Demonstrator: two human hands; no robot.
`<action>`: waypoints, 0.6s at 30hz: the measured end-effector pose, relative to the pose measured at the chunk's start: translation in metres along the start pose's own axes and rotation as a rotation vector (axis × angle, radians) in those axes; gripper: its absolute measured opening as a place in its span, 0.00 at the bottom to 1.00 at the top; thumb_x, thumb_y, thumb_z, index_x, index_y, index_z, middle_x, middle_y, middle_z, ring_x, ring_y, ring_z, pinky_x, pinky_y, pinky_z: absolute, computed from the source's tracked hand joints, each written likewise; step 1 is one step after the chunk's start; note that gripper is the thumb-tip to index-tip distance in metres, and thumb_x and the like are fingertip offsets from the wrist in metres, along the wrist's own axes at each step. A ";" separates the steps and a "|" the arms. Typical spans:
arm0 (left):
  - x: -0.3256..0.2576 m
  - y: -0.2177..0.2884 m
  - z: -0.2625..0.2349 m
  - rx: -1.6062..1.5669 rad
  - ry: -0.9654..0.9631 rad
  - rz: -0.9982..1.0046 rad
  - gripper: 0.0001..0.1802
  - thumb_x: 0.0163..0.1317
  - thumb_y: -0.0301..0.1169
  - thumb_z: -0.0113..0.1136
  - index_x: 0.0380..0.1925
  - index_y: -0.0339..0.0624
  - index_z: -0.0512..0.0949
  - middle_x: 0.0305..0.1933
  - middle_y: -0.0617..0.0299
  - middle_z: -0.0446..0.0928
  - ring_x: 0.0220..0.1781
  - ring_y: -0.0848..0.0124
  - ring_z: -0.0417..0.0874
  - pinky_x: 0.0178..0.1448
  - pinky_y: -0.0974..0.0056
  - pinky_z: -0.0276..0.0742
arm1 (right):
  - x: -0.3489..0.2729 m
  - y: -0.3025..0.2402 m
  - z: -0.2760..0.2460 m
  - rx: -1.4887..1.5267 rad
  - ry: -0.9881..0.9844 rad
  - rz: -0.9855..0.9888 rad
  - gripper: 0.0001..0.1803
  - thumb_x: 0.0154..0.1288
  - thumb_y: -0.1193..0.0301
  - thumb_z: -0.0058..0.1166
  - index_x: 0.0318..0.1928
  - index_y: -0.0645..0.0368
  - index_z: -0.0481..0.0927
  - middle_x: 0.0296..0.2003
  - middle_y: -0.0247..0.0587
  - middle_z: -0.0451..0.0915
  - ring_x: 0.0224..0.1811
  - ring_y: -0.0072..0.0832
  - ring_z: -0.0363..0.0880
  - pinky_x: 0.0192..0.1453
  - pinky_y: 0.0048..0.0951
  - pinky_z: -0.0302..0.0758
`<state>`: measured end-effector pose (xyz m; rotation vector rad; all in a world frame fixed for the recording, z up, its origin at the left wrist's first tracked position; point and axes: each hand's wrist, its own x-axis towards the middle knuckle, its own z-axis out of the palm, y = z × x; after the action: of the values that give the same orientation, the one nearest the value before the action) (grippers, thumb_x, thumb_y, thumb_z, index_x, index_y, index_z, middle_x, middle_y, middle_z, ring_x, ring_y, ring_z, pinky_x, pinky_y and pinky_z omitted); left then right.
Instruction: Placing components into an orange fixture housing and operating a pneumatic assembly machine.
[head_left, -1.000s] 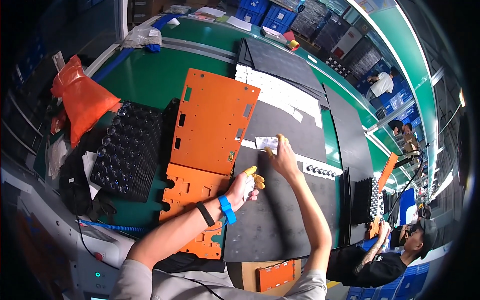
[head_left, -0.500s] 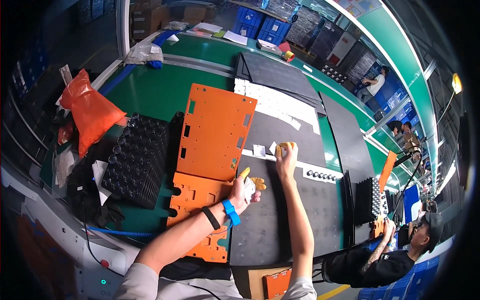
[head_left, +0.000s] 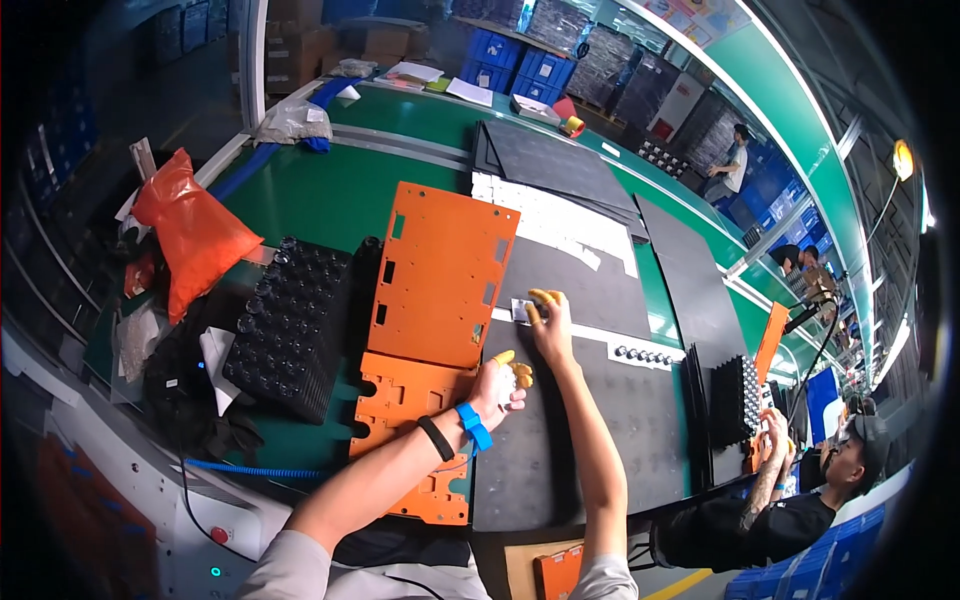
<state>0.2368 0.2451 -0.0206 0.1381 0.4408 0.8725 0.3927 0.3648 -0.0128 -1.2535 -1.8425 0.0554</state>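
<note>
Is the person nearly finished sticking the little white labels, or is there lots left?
Hard to say how much is done: no label can be seen stuck on the big orange plate. In hand: the right hand pinches a small white label at the plate's edge, while the left hand waits nearby. Left: a long row of white labels lies on the black mat, so probably plenty.

Green workbench, long, running away from the person. Directly under both hands: black mats laid flat. Just left of the left hand: two orange plates, the farther one overlapping the nearer. Further left: black moulded tray, then an orange bag. Beyond the right hand: white strips on more black sheets. Far end: papers, tape roll.
</note>
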 end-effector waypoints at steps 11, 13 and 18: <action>-0.005 -0.014 0.006 0.169 -0.098 -0.075 0.19 0.77 0.43 0.47 0.57 0.46 0.77 0.45 0.58 0.81 0.33 0.70 0.80 0.35 0.64 0.83 | 0.007 0.017 0.009 -0.271 -0.011 -0.102 0.05 0.59 0.73 0.61 0.36 0.59 0.84 0.42 0.51 0.79 0.49 0.52 0.76 0.55 0.47 0.75; -0.011 -0.005 0.003 0.261 -0.049 -0.051 0.18 0.78 0.44 0.47 0.55 0.48 0.78 0.44 0.60 0.81 0.32 0.75 0.80 0.31 0.69 0.82 | 0.009 0.013 0.014 -0.226 -0.025 0.017 0.06 0.59 0.73 0.63 0.36 0.61 0.84 0.42 0.52 0.79 0.49 0.51 0.75 0.56 0.46 0.75; -0.013 -0.011 0.015 0.327 -0.102 0.033 0.22 0.79 0.48 0.43 0.57 0.48 0.78 0.47 0.64 0.79 0.32 0.78 0.75 0.32 0.71 0.77 | 0.005 0.051 -0.017 0.054 0.259 0.224 0.09 0.71 0.71 0.62 0.42 0.66 0.82 0.31 0.43 0.85 0.32 0.26 0.82 0.40 0.30 0.78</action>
<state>0.2439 0.2291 -0.0059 0.4897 0.4843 0.8165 0.4405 0.3865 -0.0236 -1.3565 -1.4671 0.0622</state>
